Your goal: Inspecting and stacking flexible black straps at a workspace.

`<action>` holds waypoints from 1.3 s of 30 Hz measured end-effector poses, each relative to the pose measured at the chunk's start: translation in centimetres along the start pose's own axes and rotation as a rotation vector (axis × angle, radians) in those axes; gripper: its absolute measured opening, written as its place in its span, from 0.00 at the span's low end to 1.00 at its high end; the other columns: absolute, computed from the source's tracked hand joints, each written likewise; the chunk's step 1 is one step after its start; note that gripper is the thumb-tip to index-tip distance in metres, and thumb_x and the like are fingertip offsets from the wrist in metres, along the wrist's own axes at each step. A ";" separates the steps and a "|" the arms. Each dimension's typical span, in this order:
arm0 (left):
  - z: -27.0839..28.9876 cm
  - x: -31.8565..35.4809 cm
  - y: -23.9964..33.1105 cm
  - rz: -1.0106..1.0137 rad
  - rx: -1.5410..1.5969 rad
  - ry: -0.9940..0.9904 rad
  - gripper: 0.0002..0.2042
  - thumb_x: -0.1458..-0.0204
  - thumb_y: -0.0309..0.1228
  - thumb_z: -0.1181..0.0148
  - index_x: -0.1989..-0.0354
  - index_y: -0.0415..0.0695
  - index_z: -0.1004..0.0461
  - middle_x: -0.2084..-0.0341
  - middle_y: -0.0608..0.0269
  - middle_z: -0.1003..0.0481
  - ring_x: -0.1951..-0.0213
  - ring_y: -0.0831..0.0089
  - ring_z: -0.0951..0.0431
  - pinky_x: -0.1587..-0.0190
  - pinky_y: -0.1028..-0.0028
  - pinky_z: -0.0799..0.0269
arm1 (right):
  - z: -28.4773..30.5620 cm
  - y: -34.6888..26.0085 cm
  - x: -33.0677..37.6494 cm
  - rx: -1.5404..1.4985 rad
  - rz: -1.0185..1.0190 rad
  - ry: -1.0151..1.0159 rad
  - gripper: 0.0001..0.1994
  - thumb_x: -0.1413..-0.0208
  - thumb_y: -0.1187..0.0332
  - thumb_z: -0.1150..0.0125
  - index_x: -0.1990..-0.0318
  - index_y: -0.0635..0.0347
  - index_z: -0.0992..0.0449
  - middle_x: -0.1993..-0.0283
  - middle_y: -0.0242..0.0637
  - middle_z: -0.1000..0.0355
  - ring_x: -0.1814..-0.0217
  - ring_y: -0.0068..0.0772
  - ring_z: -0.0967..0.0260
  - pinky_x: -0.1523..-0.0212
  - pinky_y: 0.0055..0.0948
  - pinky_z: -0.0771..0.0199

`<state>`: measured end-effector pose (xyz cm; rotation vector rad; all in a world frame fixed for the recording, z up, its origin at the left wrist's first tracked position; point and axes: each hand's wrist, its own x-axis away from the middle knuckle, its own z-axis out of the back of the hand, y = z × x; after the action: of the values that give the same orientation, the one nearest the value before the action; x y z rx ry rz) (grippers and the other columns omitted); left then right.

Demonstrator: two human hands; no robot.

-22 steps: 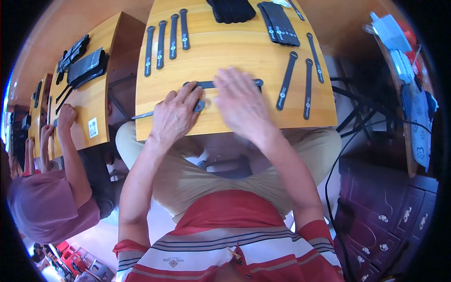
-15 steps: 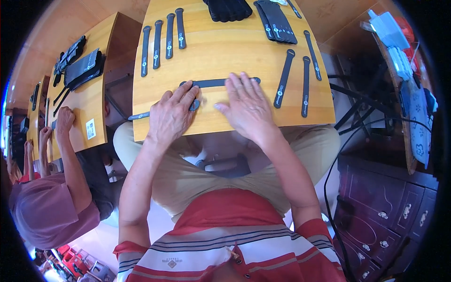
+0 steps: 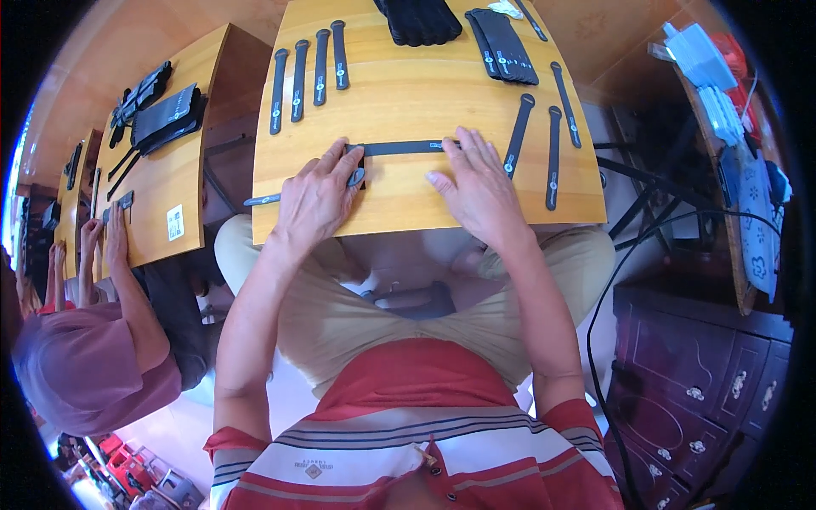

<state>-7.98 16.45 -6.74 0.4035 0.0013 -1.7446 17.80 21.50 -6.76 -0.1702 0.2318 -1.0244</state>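
Observation:
A black strap (image 3: pixel 399 148) lies crosswise on the wooden table in front of me. My left hand (image 3: pixel 319 197) rests on its left end, fingers stretched and pressing down. Under the same hand a second dark strap (image 3: pixel 265 201) runs out to the left, its rounded end showing by my fingertips. My right hand (image 3: pixel 483 189) lies flat over the crosswise strap's right end, thumb spread away, so that end is hidden. Several similar straps (image 3: pixel 298 81) stand in a row at the far left, and others (image 3: pixel 554 157) lie just right of my right hand.
At the table's (image 3: pixel 408 208) far side are a bundle of black straps (image 3: pixel 421 21) and a flat stack of straps (image 3: pixel 503 51). A co-worker (image 3: pixel 102 357) sits at another table on the left. A dark cabinet (image 3: pixel 680 365) and a cable (image 3: pixel 595 340) are on the right.
My right hand has slid rightward along the crosswise strap, baring more of it. My left hand stays on the left end. The whole view has shifted slightly.

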 end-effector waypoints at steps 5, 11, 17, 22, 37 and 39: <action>4.8 0.8 3.0 0.129 0.293 0.106 0.15 0.34 0.38 0.48 0.46 0.42 0.25 0.52 0.55 0.20 0.65 0.58 0.17 0.64 0.63 0.22 | 3.4 -4.4 2.8 -0.705 0.029 0.238 0.34 0.45 0.64 0.30 0.33 0.65 0.37 0.30 0.53 0.39 0.26 0.45 0.43 0.27 0.39 0.45; 10.0 2.9 7.8 0.524 1.731 0.399 0.23 0.29 0.47 0.60 0.53 0.38 0.27 0.65 0.61 0.28 0.79 0.81 0.40 0.79 0.81 0.45 | 4.0 -11.4 5.4 -1.514 0.222 -0.240 0.54 0.50 0.74 0.27 0.23 0.55 0.63 0.32 0.49 0.40 0.33 0.45 0.35 0.34 0.40 0.35; 7.6 4.1 4.6 0.570 1.949 0.582 0.18 0.31 0.44 0.54 0.52 0.42 0.28 0.67 0.68 0.32 0.69 0.77 0.37 0.64 0.75 0.38 | 3.0 -9.3 5.5 -1.031 0.234 -0.058 0.15 0.47 0.81 0.37 0.52 0.63 0.21 0.60 0.40 0.22 0.63 0.28 0.24 0.66 0.24 0.26; 5.7 4.5 4.3 0.803 1.703 0.525 0.14 0.33 0.43 0.52 0.52 0.46 0.27 0.63 0.68 0.25 0.60 0.77 0.29 0.56 0.69 0.33 | 3.5 -5.7 5.6 -1.161 0.028 -0.163 0.11 0.43 0.81 0.38 0.52 0.67 0.20 0.59 0.32 0.23 0.63 0.15 0.28 0.67 0.17 0.29; 3.8 4.2 3.1 0.630 1.769 0.158 0.09 0.44 0.19 0.36 0.55 0.36 0.23 0.60 0.56 0.20 0.65 0.76 0.20 0.59 0.78 0.20 | 3.2 -0.4 4.3 -1.423 -0.298 -0.023 0.12 0.34 0.66 0.41 0.56 0.69 0.20 0.65 0.37 0.21 0.68 0.22 0.24 0.64 0.24 0.19; 3.4 3.9 2.9 0.617 1.627 0.144 0.09 0.44 0.20 0.36 0.56 0.35 0.23 0.62 0.56 0.20 0.65 0.77 0.19 0.59 0.79 0.20 | 3.0 -0.5 3.9 -1.449 -0.318 0.006 0.11 0.36 0.67 0.39 0.58 0.68 0.19 0.65 0.36 0.21 0.69 0.22 0.24 0.64 0.25 0.18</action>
<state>-6.76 11.32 -3.97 1.4808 -1.3425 -0.7523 20.20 17.99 -4.16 -1.5479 0.9497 -0.9923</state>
